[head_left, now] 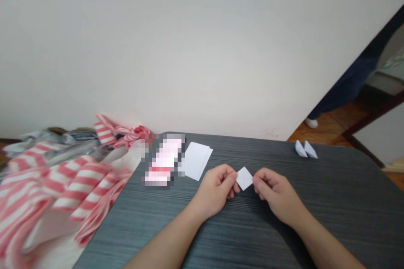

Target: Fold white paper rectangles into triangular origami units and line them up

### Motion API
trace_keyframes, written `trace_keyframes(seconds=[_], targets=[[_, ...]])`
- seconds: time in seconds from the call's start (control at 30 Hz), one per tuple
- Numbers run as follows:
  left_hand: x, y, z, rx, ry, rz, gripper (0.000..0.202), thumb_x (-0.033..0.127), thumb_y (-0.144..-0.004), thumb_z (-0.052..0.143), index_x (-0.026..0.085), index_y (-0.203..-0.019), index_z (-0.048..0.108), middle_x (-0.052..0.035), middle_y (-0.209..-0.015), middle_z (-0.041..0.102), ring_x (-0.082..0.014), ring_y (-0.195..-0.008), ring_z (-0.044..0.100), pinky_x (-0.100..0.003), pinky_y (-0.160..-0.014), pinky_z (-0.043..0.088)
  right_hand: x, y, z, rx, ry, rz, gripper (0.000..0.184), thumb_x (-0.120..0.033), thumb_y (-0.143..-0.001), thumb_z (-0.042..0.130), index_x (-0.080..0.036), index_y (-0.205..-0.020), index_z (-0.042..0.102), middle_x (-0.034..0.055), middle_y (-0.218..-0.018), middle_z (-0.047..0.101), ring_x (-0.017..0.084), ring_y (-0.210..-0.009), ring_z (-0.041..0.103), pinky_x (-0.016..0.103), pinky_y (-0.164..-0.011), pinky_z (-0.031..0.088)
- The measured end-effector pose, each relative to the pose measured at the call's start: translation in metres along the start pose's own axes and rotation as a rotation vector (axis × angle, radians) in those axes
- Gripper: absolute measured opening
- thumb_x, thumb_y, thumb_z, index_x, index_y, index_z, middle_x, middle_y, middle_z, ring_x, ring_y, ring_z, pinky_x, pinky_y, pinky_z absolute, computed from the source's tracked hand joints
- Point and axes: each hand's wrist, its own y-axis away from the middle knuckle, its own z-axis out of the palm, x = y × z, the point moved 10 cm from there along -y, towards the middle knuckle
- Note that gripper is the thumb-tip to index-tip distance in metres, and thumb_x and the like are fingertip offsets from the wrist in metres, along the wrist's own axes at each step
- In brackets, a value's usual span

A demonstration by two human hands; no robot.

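Observation:
A small piece of folded white paper (244, 178), diamond-shaped with crease lines on its face, is held just above the dark table (202, 243). My left hand (217, 189) pinches its left corner between thumb and fingers. At the opposite corner, my right hand (274, 193) grips the paper the same way. Left of my hands lies a short stack of white paper sheets (196, 160), slightly fanned. Toward the back right of the table stands a folded white paper boat shape (306, 149) with two raised points.
A blurred-out pink and white rectangle (166, 159) lies at the table's left edge. Red-and-white striped cloth (78, 185) is heaped beyond that edge. Behind the table rises a pale wall (202, 50). A person's leg and shoe (311, 122) show past the wall's end.

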Motion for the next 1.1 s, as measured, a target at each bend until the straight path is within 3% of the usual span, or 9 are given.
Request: trace_keyframes(seconds=[0.4,0.5,0.57,0.63,0.7,0.77,0.93,1.1], targets=[[0.001,-0.001,0.005,-0.051,0.052,-0.01,0.031,0.043,-0.093,0.049,0.017,-0.077,0.054,0.0014,-0.059,0.058,-0.0109,-0.05,0.051,-0.021,-0.051,0.039,-0.004,0.003,0.009,-0.073,-0.082,-0.065,0.026,-0.027,-0.097,0.047,-0.019,-0.075,0.058,-0.003,-0.058,0.054,0.013,-0.054,0.051,0.024,-0.055,0.041],[0.003,0.0,0.008,-0.091,0.055,-0.001,0.032,0.043,-0.094,0.047,0.017,-0.077,0.053,0.002,-0.057,0.055,-0.0116,-0.052,0.05,-0.022,-0.052,0.038,-0.013,0.004,0.003,-0.016,-0.112,-0.185,0.019,-0.022,-0.098,0.043,-0.021,-0.099,0.062,0.0012,-0.08,0.061,0.012,-0.06,0.054,0.026,-0.06,0.046],[0.005,0.001,0.01,-0.119,0.04,0.007,0.03,0.041,-0.094,0.048,0.017,-0.077,0.053,0.0021,-0.058,0.054,-0.0117,-0.054,0.05,-0.021,-0.054,0.038,-0.022,0.006,0.002,-0.003,-0.081,-0.289,0.029,-0.016,-0.095,0.044,-0.025,-0.117,0.06,0.0052,-0.104,0.061,0.014,-0.073,0.059,0.028,-0.069,0.049],[0.008,0.002,0.011,-0.143,-0.004,0.022,0.03,0.04,-0.094,0.048,0.017,-0.075,0.052,0.0024,-0.06,0.053,-0.0116,-0.056,0.05,-0.021,-0.055,0.038,-0.029,0.008,0.006,-0.031,-0.029,-0.359,0.035,-0.013,-0.093,0.047,-0.029,-0.122,0.059,0.0071,-0.12,0.056,0.017,-0.093,0.06,0.031,-0.08,0.049],[0.011,0.003,0.012,-0.159,-0.086,0.047,0.031,0.038,-0.095,0.046,0.016,-0.074,0.052,0.0024,-0.061,0.053,-0.0115,-0.058,0.049,-0.021,-0.056,0.037,-0.032,0.009,0.01,-0.064,0.006,-0.381,0.033,-0.012,-0.092,0.049,-0.029,-0.116,0.063,0.0072,-0.125,0.053,0.02,-0.109,0.057,0.033,-0.088,0.047],[0.016,0.004,0.012,-0.162,-0.198,0.084,0.031,0.035,-0.096,0.046,0.016,-0.073,0.054,0.0025,-0.063,0.053,-0.0113,-0.06,0.049,-0.022,-0.057,0.036,-0.033,0.009,0.012,-0.083,0.014,-0.378,0.026,-0.011,-0.092,0.05,-0.027,-0.105,0.066,0.0071,-0.125,0.054,0.021,-0.112,0.055,0.032,-0.088,0.047],[0.024,0.007,0.015,-0.176,-0.327,0.152,0.029,0.031,-0.096,0.046,0.016,-0.078,0.063,0.0014,-0.067,0.058,-0.0112,-0.063,0.051,-0.022,-0.06,0.036,-0.037,0.007,0.011,-0.062,-0.005,-0.365,0.016,-0.012,-0.092,0.052,-0.023,-0.087,0.063,0.0058,-0.109,0.057,0.019,-0.102,0.058,0.031,-0.087,0.045],[0.02,0.007,0.015,-0.167,-0.266,0.114,0.03,0.034,-0.096,0.045,0.015,-0.084,0.066,0.0005,-0.067,0.059,-0.0114,-0.061,0.053,-0.022,-0.058,0.037,-0.034,0.006,0.01,-0.045,-0.064,-0.345,0.012,-0.018,-0.096,0.05,-0.022,-0.089,0.059,0.0039,-0.096,0.061,0.017,-0.086,0.059,0.029,-0.078,0.047]])
